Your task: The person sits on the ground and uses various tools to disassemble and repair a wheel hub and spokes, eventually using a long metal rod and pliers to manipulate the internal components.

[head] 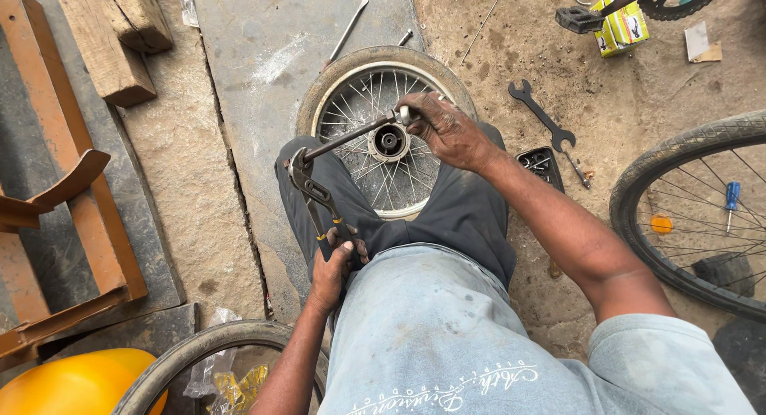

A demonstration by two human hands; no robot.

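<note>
Gripping axle (351, 136) btwn pliers (315, 195) & right hand (447, 128)

Dull metal pliers (313, 193), shiny metal spokes (355, 112), rough concrete floor (183, 183), prob. rubber tyre (335, 72)

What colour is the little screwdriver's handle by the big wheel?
Blue; the screwdriver shows in the head view, behind the wheel's spokes.

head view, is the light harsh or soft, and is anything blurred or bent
Head view: soft, even daylight with only faint shadows and no glare. The wheel, pliers, left hand and right hand are all sharp. Wide-lens distortion curves the edges, as with the orange frame and the tyre.
</note>
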